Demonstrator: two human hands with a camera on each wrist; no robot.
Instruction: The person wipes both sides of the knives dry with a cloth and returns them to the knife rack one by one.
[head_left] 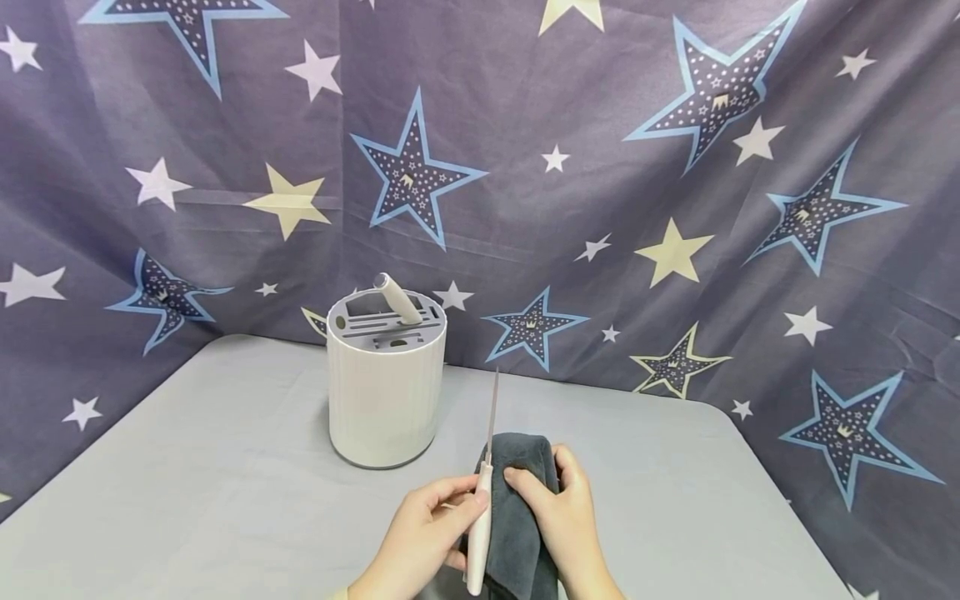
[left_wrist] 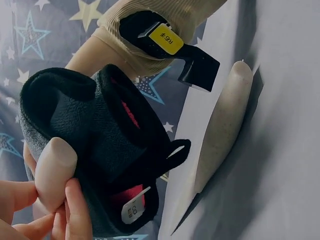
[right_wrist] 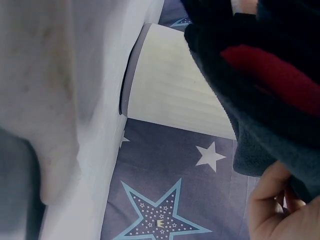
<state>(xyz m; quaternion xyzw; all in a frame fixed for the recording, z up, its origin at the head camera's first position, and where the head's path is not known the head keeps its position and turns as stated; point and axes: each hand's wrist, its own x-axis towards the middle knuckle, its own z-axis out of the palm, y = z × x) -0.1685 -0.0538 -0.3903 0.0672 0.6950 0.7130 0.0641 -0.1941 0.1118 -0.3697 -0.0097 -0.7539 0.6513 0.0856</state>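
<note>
My left hand grips a knife by its white handle; the thin blade points up and away. A folded dark grey cloth lies against the right side of the knife. My right hand holds that cloth, its thumb on top and fingers round the far side. In the left wrist view the handle's butt end sits between the left thumb and fingers. The cloth there shows a hanging loop, a white label and red inside its folds.
A white round knife block stands at the back left, one white handle sticking out of its slotted top. Another white-handled tool lies on the grey table. A star-patterned curtain hangs behind.
</note>
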